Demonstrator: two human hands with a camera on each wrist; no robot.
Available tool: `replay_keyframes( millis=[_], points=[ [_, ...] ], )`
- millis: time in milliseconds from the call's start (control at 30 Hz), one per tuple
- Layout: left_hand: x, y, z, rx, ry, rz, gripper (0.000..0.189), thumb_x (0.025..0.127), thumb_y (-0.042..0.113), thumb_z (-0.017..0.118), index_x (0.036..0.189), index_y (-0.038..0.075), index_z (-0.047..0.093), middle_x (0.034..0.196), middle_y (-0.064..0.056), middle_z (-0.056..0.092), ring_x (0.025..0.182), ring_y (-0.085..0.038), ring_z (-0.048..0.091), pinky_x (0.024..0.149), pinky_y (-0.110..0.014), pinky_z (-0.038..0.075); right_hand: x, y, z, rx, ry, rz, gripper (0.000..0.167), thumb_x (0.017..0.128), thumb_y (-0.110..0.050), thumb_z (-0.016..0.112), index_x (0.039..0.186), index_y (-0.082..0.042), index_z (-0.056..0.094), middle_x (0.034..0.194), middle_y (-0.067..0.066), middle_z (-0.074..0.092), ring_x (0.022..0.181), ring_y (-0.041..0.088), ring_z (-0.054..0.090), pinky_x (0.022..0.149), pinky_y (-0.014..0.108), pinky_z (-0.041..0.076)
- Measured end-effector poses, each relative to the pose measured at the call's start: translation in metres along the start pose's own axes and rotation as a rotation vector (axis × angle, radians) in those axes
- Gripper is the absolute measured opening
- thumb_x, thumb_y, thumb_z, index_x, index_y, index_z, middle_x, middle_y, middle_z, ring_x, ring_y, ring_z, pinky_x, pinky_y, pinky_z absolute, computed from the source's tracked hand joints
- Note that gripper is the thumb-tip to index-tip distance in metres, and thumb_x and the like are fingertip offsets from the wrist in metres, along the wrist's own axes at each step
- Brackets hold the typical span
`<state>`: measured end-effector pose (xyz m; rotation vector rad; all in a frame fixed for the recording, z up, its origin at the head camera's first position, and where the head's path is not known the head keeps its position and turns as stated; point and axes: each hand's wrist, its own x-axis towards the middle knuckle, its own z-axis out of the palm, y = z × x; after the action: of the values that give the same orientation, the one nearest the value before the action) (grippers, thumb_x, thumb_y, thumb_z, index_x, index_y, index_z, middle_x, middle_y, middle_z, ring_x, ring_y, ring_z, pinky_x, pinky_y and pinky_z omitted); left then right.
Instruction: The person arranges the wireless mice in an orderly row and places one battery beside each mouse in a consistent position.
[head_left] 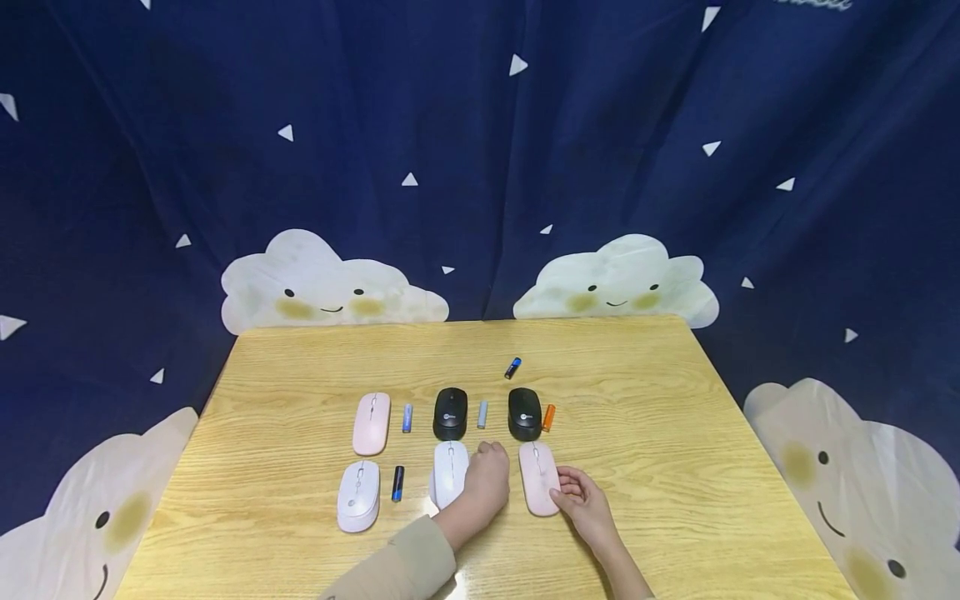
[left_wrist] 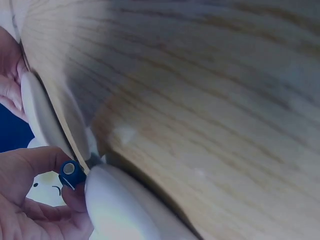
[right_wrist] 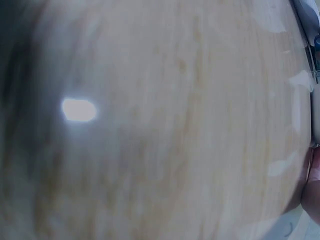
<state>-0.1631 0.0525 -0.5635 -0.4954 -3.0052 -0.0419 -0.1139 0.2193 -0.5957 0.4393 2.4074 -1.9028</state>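
Observation:
My left hand [head_left: 489,483] is just right of the front-middle white mouse [head_left: 450,473]. In the left wrist view its thumb and finger pinch a blue battery [left_wrist: 76,176], end facing the camera, close beside that mouse. The battery is hidden by the hand in the head view. My right hand [head_left: 588,504] holds the right edge of the front pink mouse [head_left: 539,478], with thumb and fingers at its side. The mouse lies on the table. Only a small part of the right hand shows in the right wrist view.
On the wooden table [head_left: 675,392] stand another pink mouse [head_left: 371,423], a white mouse [head_left: 357,496] and two black mice [head_left: 450,414]. Several batteries lie among them, including an orange battery [head_left: 549,417] and a dark blue battery [head_left: 513,367]. A navy curtain [head_left: 480,125] hangs behind.

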Motion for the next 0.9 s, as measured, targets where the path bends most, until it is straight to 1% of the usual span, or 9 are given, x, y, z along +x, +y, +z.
replay_keyframes(
  millis=[100, 300, 400, 567, 733, 833, 900],
  points=[
    [-0.0007, 0.0023, 0.0032, 0.079, 0.001, 0.026, 0.026, 0.069, 0.016, 0.069, 0.08, -0.004, 0.058, 0.065, -0.01, 0.05, 0.054, -0.013, 0.051, 0.049, -0.022, 0.047, 0.0001, 0.0, -0.0001, 0.005, 0.0, 0.002, 0.043, 0.079, -0.003, 0.068, 0.119, 0.004, 0.053, 0.102, 0.013, 0.056, 0.084, 0.011, 0.053, 0.071, 0.018, 0.048],
    [-0.0026, 0.0035, 0.0059, 0.144, 0.038, 0.009, 0.022, 0.073, 0.014, 0.067, 0.08, -0.006, 0.061, 0.067, -0.012, 0.053, 0.051, -0.012, 0.05, 0.045, -0.02, 0.045, -0.0001, 0.0008, -0.0006, -0.002, -0.007, 0.002, 0.043, 0.08, -0.004, 0.068, 0.119, 0.005, 0.052, 0.103, 0.013, 0.056, 0.084, 0.012, 0.052, 0.071, 0.018, 0.048],
    [-0.0027, 0.0042, 0.007, 0.157, 0.068, -0.004, 0.02, 0.073, 0.013, 0.066, 0.079, -0.006, 0.061, 0.066, -0.01, 0.05, 0.049, -0.011, 0.048, 0.043, -0.019, 0.043, -0.0002, -0.0003, -0.0005, -0.002, -0.005, 0.009, 0.043, 0.08, -0.004, 0.067, 0.119, 0.005, 0.052, 0.103, 0.013, 0.056, 0.085, 0.012, 0.052, 0.071, 0.018, 0.047],
    [-0.0016, 0.0054, 0.0104, 0.152, 0.11, -0.038, 0.016, 0.073, 0.009, 0.064, 0.078, -0.006, 0.061, 0.065, -0.01, 0.049, 0.049, -0.011, 0.048, 0.042, -0.02, 0.043, -0.0002, -0.001, 0.0005, 0.002, -0.001, 0.009, 0.042, 0.08, -0.002, 0.067, 0.118, 0.005, 0.053, 0.103, 0.013, 0.056, 0.085, 0.013, 0.053, 0.071, 0.018, 0.048],
    [-0.0018, 0.006, 0.0098, 0.184, 0.084, -0.027, 0.018, 0.074, 0.011, 0.063, 0.08, -0.006, 0.062, 0.067, -0.011, 0.051, 0.05, -0.011, 0.048, 0.043, -0.019, 0.043, 0.0006, 0.0012, 0.0008, 0.003, 0.001, 0.001, 0.041, 0.08, -0.002, 0.067, 0.118, 0.005, 0.053, 0.103, 0.013, 0.056, 0.084, 0.012, 0.052, 0.071, 0.018, 0.048],
    [-0.002, 0.0059, 0.0092, 0.199, 0.075, -0.011, 0.019, 0.075, 0.012, 0.063, 0.08, -0.006, 0.062, 0.068, -0.012, 0.053, 0.053, -0.012, 0.05, 0.047, -0.02, 0.045, 0.0015, 0.0024, 0.0007, -0.001, 0.01, -0.004, 0.04, 0.079, -0.001, 0.067, 0.117, 0.004, 0.054, 0.101, 0.012, 0.056, 0.083, 0.012, 0.052, 0.071, 0.018, 0.048],
    [-0.0022, 0.0057, 0.0092, 0.185, 0.077, -0.01, 0.018, 0.076, 0.011, 0.062, 0.08, -0.006, 0.062, 0.067, -0.011, 0.052, 0.055, -0.013, 0.051, 0.05, -0.021, 0.046, 0.0015, 0.0031, 0.0004, -0.002, 0.014, -0.007, 0.04, 0.079, -0.001, 0.067, 0.116, 0.004, 0.054, 0.101, 0.012, 0.056, 0.083, 0.011, 0.052, 0.07, 0.018, 0.048]
  ],
)
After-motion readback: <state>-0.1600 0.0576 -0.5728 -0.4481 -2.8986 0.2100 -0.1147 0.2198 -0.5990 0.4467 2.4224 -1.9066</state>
